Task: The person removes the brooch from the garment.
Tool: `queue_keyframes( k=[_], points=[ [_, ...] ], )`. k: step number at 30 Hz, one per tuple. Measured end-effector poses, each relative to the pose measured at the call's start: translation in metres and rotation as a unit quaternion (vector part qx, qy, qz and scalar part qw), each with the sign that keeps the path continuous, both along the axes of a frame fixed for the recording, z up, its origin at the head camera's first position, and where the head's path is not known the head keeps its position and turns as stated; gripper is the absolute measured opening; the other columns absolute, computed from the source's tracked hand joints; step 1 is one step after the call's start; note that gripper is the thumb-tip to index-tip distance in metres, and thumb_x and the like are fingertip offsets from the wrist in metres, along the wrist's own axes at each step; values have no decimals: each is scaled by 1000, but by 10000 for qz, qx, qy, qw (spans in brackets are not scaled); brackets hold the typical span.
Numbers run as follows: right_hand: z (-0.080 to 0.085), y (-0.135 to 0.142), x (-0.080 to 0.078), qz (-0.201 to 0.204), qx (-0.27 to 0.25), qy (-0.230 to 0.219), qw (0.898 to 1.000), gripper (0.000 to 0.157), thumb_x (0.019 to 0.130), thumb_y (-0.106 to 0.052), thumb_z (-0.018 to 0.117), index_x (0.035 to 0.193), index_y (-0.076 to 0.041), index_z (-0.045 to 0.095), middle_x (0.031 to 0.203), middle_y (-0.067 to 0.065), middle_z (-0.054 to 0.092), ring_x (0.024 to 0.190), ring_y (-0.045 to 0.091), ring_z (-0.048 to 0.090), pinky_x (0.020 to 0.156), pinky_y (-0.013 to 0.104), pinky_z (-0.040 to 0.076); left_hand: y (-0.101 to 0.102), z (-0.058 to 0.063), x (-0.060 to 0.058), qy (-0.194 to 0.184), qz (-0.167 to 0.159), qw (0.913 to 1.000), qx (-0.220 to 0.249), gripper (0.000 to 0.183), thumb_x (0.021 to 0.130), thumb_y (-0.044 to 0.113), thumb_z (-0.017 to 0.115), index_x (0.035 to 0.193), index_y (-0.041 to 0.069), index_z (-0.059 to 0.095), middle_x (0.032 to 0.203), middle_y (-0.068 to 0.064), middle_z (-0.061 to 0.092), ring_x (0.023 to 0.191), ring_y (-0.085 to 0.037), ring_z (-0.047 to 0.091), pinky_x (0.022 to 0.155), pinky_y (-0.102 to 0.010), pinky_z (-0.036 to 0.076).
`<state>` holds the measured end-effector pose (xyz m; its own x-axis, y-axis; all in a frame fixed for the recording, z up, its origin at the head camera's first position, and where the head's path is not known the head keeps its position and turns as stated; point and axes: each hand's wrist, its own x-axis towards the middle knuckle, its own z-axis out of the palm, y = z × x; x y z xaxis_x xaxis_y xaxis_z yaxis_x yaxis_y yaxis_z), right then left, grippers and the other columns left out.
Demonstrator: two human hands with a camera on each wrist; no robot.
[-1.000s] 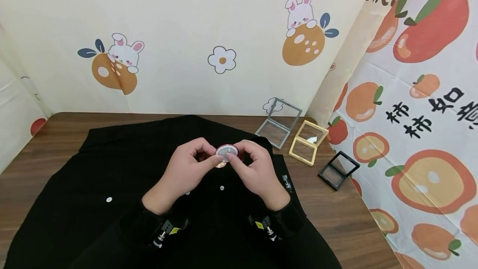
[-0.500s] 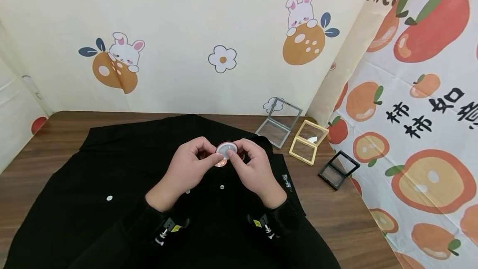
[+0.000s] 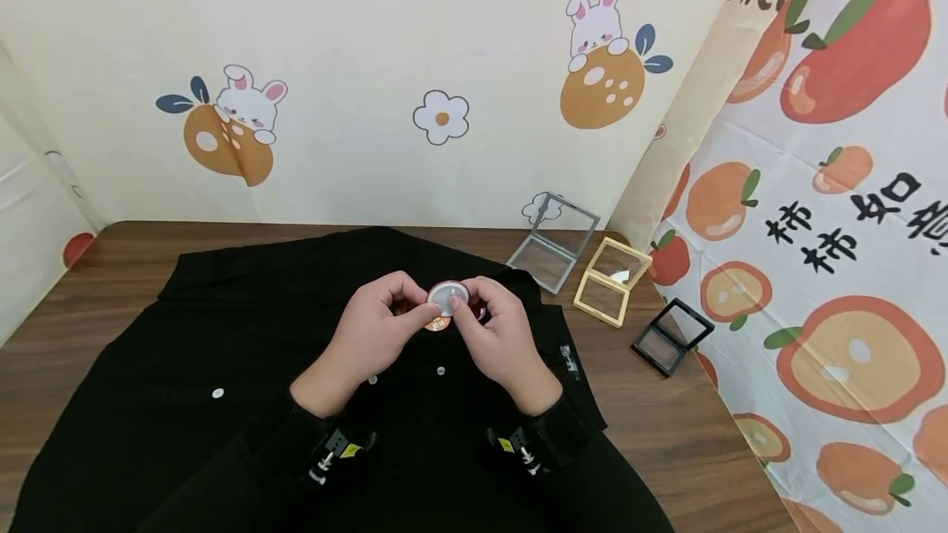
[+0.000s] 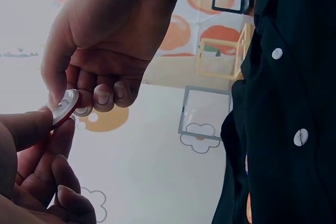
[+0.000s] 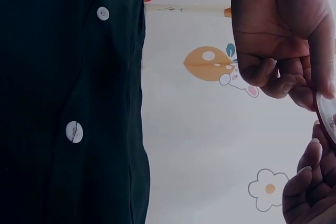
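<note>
We look down at a wooden table (image 3: 652,434) with a black shirt (image 3: 296,319) spread over most of it, white buttons (image 3: 218,393) dotted across the cloth. In the middle, a person in black sleeves holds a small round badge (image 3: 448,294) up over the shirt, its pale grey side facing us and its rim red. The left hand (image 3: 355,344) pinches the badge's left edge between thumb and fingers; the right hand (image 3: 502,344) pinches its right edge, that thumb resting on the pale side. Both hands are narrow, their fingertips close together. From the left wrist we see the badge tilted, nearly edge-on, between the fingertips; from the right wrist, only part of it shows. Just below the badge in the head view we notice a small orange patch (image 3: 439,324), too small to make out. To the right, apart from the hands, three hinged clear cases stand open: a grey case (image 3: 554,246), a yellow case (image 3: 607,280) and a black case (image 3: 670,337). Behind, a cream wall (image 3: 341,23) carries rabbits and flowers; at right hangs a fruit-printed cloth (image 3: 770,122).
</note>
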<state>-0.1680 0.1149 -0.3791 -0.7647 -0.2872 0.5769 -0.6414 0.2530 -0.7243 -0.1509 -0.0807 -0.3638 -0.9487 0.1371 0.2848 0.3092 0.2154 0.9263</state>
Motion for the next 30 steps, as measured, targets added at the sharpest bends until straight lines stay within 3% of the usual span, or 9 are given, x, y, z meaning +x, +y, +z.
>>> queue_keyframes(
  k=[7, 21, 30],
  points=[
    [-2, 0, -1, 24, 51, -71, 10000, 8, 101, -7, 63, 98, -6, 70, 87, -1, 62, 74, 16, 55, 64, 28, 47, -2, -1, -2, -58, -1, 10000, -21, 12, 92, 12, 80, 86, 7, 70, 79, -3, 61, 66, -19, 51, 57, -27, 44],
    [-2, 0, -2, 77, 86, 170, 9998, 7, 100, -6, 63, 95, -4, 68, 86, 0, 62, 75, 16, 55, 65, 31, 48, -4, 0, -3, -122, -224, 9997, -30, 10, 92, 11, 79, 87, 11, 70, 81, -3, 64, 67, -21, 52, 58, -28, 45],
    [-1, -1, 1, 183, 135, 106, 9997, 6, 100, -7, 63, 97, -6, 68, 88, 0, 62, 77, 16, 55, 65, 30, 48, -10, 6, -3, 39, -277, 9996, -52, 5, 94, 11, 77, 97, 10, 73, 87, -3, 67, 74, -24, 57, 63, -27, 48]
  ],
)
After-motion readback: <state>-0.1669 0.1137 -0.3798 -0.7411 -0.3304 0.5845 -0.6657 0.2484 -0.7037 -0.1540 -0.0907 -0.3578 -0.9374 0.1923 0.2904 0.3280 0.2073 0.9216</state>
